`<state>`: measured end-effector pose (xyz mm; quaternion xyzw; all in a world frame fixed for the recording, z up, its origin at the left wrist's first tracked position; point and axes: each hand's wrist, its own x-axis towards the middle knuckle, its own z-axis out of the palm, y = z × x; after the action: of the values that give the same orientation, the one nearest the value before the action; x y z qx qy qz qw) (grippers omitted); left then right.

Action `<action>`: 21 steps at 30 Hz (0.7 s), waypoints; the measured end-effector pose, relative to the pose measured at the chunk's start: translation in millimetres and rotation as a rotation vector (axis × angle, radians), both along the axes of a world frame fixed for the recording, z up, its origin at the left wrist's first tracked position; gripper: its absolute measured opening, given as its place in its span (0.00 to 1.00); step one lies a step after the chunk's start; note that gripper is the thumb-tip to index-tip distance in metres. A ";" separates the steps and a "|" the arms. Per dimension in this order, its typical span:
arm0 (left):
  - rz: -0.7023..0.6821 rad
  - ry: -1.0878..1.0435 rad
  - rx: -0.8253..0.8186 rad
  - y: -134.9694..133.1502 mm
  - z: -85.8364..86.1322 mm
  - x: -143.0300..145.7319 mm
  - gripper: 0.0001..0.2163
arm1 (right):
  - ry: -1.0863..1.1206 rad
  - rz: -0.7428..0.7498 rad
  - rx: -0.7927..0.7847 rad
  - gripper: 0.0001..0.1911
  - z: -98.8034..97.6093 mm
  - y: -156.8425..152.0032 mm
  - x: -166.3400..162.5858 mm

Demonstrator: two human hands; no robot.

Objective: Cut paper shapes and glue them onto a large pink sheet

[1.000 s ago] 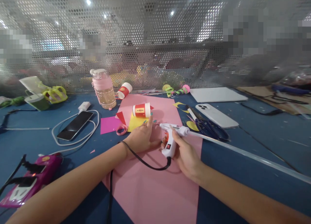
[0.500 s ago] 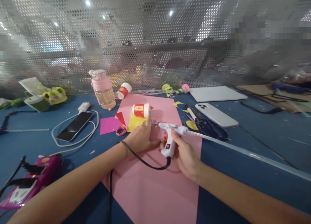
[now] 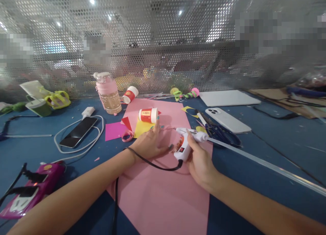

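My right hand (image 3: 200, 160) is wrapped round the grip of a white hot glue gun (image 3: 187, 141), whose nozzle points left over a large pink paper sheet (image 3: 163, 191). A long clear glue stick (image 3: 265, 165) trails out of its back to the right. A black cord (image 3: 150, 163) runs from the gun across my left wrist. My left hand (image 3: 150, 143) rests on the pink sheet, fingers stretched forward and pressing a thin pink strip. Just beyond its fingertips a small red and white paper cup (image 3: 148, 115) lies on its side.
On the blue table: a yellow paper piece (image 3: 141, 128), magenta square (image 3: 113, 130), pink tape ring (image 3: 127, 136), pink bottle (image 3: 108, 93), second cup (image 3: 130, 94), black phone with white cable (image 3: 78, 131), white phone (image 3: 227, 120), scissors (image 3: 219, 133), magenta power strip (image 3: 28, 189). A perforated metal screen (image 3: 163, 41) closes the back.
My right hand has shifted the glue gun a little to the right and tilted it. My left hand has stayed on the pink sheet.
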<state>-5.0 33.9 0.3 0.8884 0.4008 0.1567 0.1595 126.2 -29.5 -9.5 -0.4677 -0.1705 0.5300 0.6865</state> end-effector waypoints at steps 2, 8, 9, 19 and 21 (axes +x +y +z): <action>0.005 0.013 0.004 -0.3 0.6 0.1 0.40 | 0.008 -0.010 -0.002 0.20 0.7 -0.4 0.0; 0.002 0.013 0.005 -0.1 -1.0 -0.7 0.40 | 0.049 0.001 -0.005 0.21 1.6 -1.9 -1.8; 0.003 0.009 0.005 -0.2 -1.0 -0.6 0.39 | 0.043 0.009 -0.005 0.21 1.5 -1.9 -1.9; 0.013 0.024 0.034 -0.8 0.7 0.1 0.42 | 0.012 -0.011 0.010 0.20 -0.5 1.4 0.6; 0.017 0.016 0.024 -0.7 0.4 -0.1 0.42 | 0.024 0.008 0.012 0.20 -0.2 0.3 -0.6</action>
<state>-5.2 33.1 0.7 0.8880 0.4079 0.1557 0.1443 125.6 -29.1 -9.6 -0.4565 -0.1676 0.5373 0.6891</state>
